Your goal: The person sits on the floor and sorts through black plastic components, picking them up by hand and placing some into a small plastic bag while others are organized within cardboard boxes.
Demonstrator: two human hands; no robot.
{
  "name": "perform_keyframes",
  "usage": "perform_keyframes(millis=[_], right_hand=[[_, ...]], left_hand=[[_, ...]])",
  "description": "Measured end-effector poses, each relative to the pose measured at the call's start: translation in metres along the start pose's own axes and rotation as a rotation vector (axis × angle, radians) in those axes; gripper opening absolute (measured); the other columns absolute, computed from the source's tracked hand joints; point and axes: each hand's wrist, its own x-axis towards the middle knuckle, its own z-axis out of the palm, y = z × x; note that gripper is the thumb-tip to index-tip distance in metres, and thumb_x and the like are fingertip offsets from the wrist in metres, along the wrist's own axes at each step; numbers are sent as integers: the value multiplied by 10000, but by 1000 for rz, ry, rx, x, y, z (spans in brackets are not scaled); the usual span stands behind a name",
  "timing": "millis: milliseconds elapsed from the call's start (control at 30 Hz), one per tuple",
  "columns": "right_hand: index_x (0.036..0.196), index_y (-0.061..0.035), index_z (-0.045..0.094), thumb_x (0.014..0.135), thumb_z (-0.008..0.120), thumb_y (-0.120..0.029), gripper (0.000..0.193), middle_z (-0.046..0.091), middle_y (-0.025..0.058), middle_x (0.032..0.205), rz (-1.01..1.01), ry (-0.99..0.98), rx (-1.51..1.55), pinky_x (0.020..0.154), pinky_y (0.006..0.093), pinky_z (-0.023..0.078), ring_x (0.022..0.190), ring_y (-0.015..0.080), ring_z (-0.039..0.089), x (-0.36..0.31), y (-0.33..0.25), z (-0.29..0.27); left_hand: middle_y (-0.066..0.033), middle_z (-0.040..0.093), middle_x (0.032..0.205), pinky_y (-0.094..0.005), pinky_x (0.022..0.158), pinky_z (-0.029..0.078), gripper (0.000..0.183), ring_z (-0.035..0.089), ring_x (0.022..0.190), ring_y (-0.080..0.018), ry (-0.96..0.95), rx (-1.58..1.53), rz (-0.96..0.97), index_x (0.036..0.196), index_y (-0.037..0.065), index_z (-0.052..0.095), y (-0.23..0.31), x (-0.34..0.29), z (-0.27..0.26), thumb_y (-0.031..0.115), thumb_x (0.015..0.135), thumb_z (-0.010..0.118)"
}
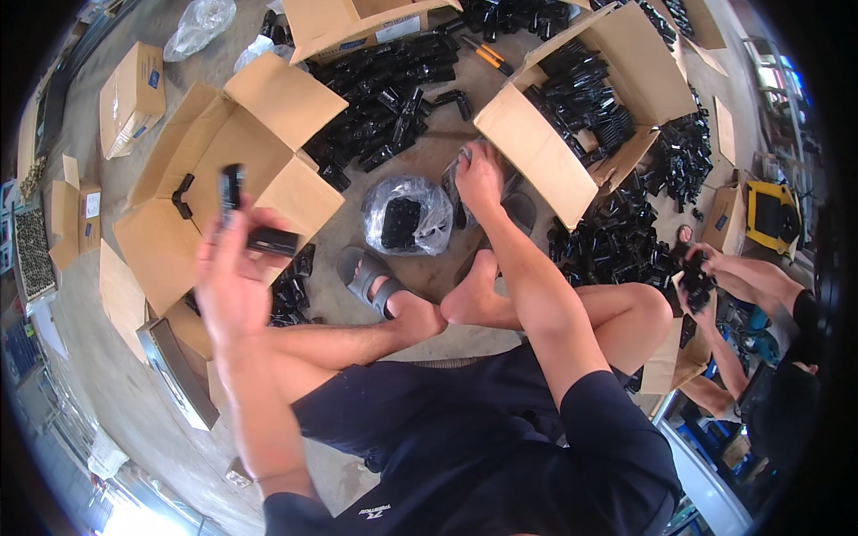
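Observation:
My left hand is raised beside an open cardboard box on the left, closed around black angled plastic parts. It is somewhat smeared by motion, and whether this is one bent part or two I cannot tell. Inside that box lies a small black elbow-shaped part. Farther right, my right hand reaches down near my foot, its fingers closed on a grey cloth. Between the hands, a clear plastic bag with black parts in it rests on the floor.
Black parts lie in a large pile ahead. An open box at the right is full of more, with another heap beside it. An orange-handled tool lies between boxes. Another person's hands hold black parts at far right.

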Motion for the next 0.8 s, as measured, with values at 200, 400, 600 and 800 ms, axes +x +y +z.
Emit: perform_keyframes(millis=[200,400,600,800], right_hand=[[1343,-77,529,980,517,-421,501,512,178,1411,398,-118,11,1082,484,384,1291,413,490,86,34,83],[1268,-81,602,963,556,-459,488,604,167,1332,557,-106,183,1029,500,420,1237,382,553,104,41,99],[954,-27,633,916,668,-290,268,692,168,906,373,95,251,751,475,507,811,359,658,37,-12,38],[1013,-7,621,930,693,-100,144,684,97,1027,247,143,948,736,291,508,813,143,620,-28,-72,-34]], left_hand=[[-162,707,1015,-302,662,647,272,719,957,-267,-176,-158,-250,1242,-14,597,-93,5,29,103,997,600],[-161,704,1053,-320,705,646,298,703,1003,-260,-216,-33,-350,1204,-15,607,-134,32,49,205,1005,615],[-176,703,1071,-322,716,640,378,719,948,-267,-254,-37,-345,1234,-5,573,-122,53,66,315,1032,566],[-161,692,1129,-325,736,635,332,704,1019,-271,-345,-46,-224,1230,9,588,-106,54,68,279,1039,555]])
